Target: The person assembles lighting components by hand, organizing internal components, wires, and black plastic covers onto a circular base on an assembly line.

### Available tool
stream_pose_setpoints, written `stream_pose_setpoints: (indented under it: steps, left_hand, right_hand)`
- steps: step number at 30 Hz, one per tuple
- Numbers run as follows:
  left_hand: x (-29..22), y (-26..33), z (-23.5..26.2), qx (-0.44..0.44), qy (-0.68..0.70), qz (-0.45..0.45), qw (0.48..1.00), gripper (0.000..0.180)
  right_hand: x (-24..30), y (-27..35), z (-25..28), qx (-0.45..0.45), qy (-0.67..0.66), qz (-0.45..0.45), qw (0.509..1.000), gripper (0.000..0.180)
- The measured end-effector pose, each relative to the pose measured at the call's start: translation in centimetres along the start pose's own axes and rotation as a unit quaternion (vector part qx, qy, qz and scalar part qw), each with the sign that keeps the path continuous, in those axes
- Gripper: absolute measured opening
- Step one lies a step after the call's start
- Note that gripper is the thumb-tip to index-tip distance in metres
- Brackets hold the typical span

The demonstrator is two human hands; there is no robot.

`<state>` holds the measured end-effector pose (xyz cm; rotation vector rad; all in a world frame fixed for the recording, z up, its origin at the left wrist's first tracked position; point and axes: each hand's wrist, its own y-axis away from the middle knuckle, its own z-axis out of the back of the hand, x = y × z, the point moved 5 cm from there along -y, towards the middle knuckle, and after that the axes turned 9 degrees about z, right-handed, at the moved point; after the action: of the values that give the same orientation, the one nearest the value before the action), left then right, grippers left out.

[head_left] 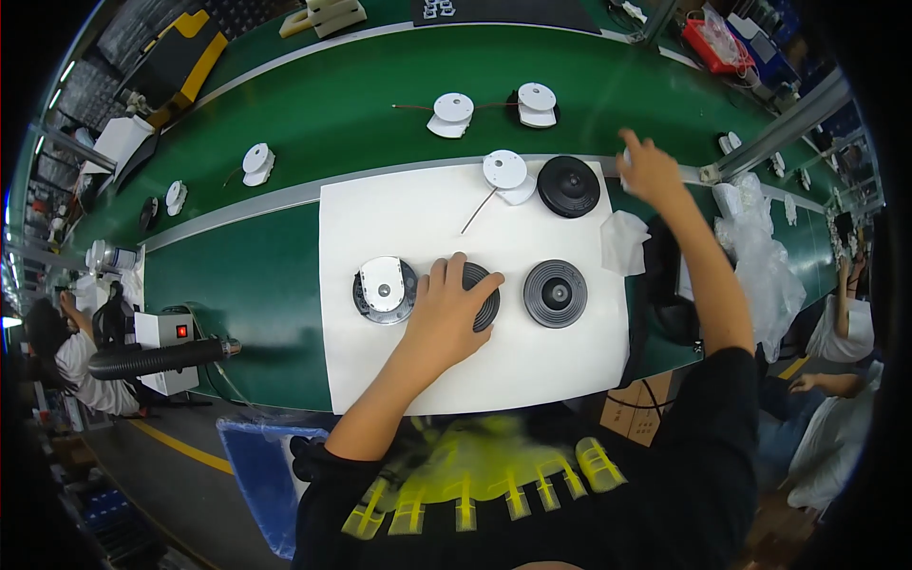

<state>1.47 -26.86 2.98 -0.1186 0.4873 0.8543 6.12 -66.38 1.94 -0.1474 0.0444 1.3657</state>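
Observation:
My left hand (446, 309) is closed over a black ribbed disc (483, 296) on the white sheet, with part of the disc hidden under the palm. To its left lies a black round base with a white plate (384, 284) on it; to its right, another black ribbed disc (555, 294) lies flat. My right hand (652, 171) is stretched over the belt's near rail, its fingers apart and nothing visible in them. Nearest to it is a smooth black disc (568, 186) at the sheet's top right corner. Beside that disc sits a white round part (504, 171) with a thin wire.
A green conveyor belt (342, 119) runs across beyond the white sheet (456, 375), carrying several white round parts (453, 114). Clear plastic bags (765, 271) hang at the right. A flexible black hose (161, 359) and a white switch box (171, 337) stand at the left. Co-workers sit at both sides.

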Motion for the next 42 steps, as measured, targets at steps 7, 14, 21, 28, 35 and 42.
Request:
stream_pose_setpoints:
  steps: [7, 14, 21, 28, 35, 42]
  left_hand:
    - [0.4, 0.0, 0.0, -0.041, 0.013, -0.02, 0.999, 0.063]
    - [-0.5, 0.7, 3.5, -0.142, 0.126, -0.04, 0.981, 0.062]
    - [8.9, 10.0, 3.1, -0.067, 0.918, 0.017, 0.389, 0.063]
    - [19.1, 11.9, 4.9, -0.174, 0.965, -0.024, 0.195, 0.044]
    - [21.3, 14.9, 5.0, -0.27, 0.931, -0.078, 0.231, 0.054]
    - [20.1, 23.4, 4.1, -0.371, 0.895, -0.108, 0.224, 0.075]
  right_hand:
    - [7.5, -1.5, 5.2, -0.188, -0.104, 0.061, 0.975, 0.045]
    - [21.2, -13.9, 4.4, 0.042, -0.023, 0.066, 0.997, 0.061]
    - [24.3, -15.5, 2.1, 0.042, 0.0, 0.088, 0.995, 0.055]
    - [31.7, -3.3, 8.1, -0.066, -0.696, 0.2, 0.687, 0.046]
    - [45.8, 7.0, 5.9, 0.093, -0.89, 0.131, 0.428, 0.047]
    - [57.1, 10.8, 3.6, 0.31, -0.917, -0.027, 0.25, 0.043]
